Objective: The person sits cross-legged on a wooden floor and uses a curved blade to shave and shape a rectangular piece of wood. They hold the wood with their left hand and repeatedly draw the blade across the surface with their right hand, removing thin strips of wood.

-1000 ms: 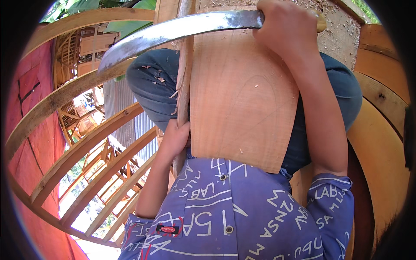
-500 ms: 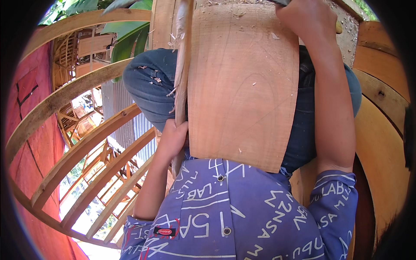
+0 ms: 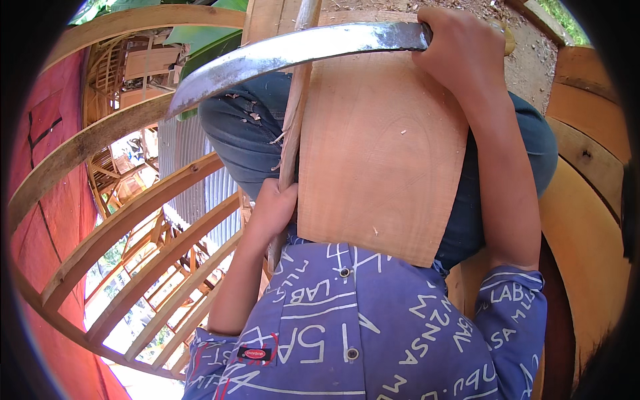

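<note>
My left hand [image 3: 272, 212] grips a thin wooden stick [image 3: 294, 113] that stands upright along the left edge of a flat wooden board [image 3: 383, 153] resting on my lap. Up at the top, my right hand [image 3: 460, 50] is closed on the handle of a long curved metal blade [image 3: 280, 57]. The blade lies across the stick and the board's upper part, its tip pointing down to the left. Small shavings cling to my blue jeans [image 3: 240, 133] beside the stick.
Curved wooden slats [image 3: 133, 220] form a rounded frame on the left, with a red sheet [image 3: 47, 220] behind them. More curved planks [image 3: 587, 220] stand at the right. Bare ground [image 3: 527, 60] shows at the top right.
The blade lay across the stick one second ago, rose out of view half a second ago, and is now back down across the stick and board. My left hand stays on the stick.
</note>
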A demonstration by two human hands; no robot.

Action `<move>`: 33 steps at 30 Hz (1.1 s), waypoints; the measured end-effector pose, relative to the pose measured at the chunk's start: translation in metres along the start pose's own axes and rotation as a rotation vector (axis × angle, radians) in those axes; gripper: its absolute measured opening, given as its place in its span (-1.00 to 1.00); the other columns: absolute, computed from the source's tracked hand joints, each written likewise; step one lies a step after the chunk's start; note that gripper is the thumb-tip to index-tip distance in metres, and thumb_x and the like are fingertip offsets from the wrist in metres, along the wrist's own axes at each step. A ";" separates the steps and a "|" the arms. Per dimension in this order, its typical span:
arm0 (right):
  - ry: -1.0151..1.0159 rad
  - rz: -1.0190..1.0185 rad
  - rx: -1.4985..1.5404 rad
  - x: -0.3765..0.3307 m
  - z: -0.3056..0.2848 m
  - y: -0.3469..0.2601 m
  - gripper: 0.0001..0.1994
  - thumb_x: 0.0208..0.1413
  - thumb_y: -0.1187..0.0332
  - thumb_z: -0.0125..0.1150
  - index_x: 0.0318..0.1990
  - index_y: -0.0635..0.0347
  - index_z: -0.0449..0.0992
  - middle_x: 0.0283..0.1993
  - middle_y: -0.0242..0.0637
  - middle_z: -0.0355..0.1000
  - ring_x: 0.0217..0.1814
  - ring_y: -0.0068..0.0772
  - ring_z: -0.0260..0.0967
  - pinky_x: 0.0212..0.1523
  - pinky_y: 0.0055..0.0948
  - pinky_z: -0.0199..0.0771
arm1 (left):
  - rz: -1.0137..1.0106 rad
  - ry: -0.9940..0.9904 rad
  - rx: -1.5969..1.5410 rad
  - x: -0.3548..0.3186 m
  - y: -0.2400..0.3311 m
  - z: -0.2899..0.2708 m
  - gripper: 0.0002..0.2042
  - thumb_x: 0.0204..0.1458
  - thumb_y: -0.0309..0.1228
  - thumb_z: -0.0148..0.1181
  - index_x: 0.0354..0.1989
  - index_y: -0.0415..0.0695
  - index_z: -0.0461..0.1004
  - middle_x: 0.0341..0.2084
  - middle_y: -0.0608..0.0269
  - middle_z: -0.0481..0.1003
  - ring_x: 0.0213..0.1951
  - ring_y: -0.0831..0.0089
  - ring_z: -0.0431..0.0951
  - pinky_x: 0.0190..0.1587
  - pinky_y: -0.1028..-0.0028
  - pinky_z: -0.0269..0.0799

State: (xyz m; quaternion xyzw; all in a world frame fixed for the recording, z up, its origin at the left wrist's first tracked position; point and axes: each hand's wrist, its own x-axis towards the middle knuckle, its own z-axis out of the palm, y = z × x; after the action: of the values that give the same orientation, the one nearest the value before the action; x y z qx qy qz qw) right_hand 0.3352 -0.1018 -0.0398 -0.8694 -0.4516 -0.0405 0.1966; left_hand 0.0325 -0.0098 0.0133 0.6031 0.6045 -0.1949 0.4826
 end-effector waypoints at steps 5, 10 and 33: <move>0.056 -0.040 -0.044 -0.004 -0.004 -0.003 -0.79 -0.23 0.26 0.28 -0.33 -0.09 0.59 -0.44 -0.29 0.51 -0.37 -0.20 0.49 -0.35 -0.24 0.46 | 0.047 0.003 -0.023 0.004 -0.007 0.001 -0.69 0.02 -0.33 0.06 -0.49 -0.42 0.50 -0.70 0.28 0.43 -0.66 0.62 0.36 -0.61 0.52 0.23; 0.055 -0.110 0.006 -0.002 -0.005 -0.005 -0.78 -0.25 0.26 0.28 -0.33 -0.10 0.59 -0.46 -0.31 0.51 -0.37 -0.21 0.49 -0.35 -0.23 0.46 | 0.052 0.029 -0.077 0.009 -0.014 -0.002 -0.69 0.01 -0.33 0.06 -0.50 -0.42 0.50 -0.70 0.27 0.43 -0.67 0.62 0.35 -0.65 0.54 0.20; 0.048 0.435 0.041 0.029 -0.005 0.007 -0.82 -0.18 0.42 0.08 -0.40 0.19 0.58 -0.38 0.04 0.49 -0.27 0.04 0.47 -0.17 -0.11 0.45 | 0.000 -0.020 -0.110 -0.001 0.003 -0.007 -0.71 0.04 -0.31 0.08 -0.40 -0.39 0.44 -0.64 0.24 0.45 -0.66 0.57 0.40 -0.66 0.55 0.27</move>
State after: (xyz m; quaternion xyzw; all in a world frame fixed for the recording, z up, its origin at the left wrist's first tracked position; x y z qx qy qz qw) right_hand 0.3588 -0.0852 -0.0300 -0.9409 -0.2495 -0.0087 0.2288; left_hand 0.0323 -0.0043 0.0184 0.5737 0.6094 -0.1676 0.5209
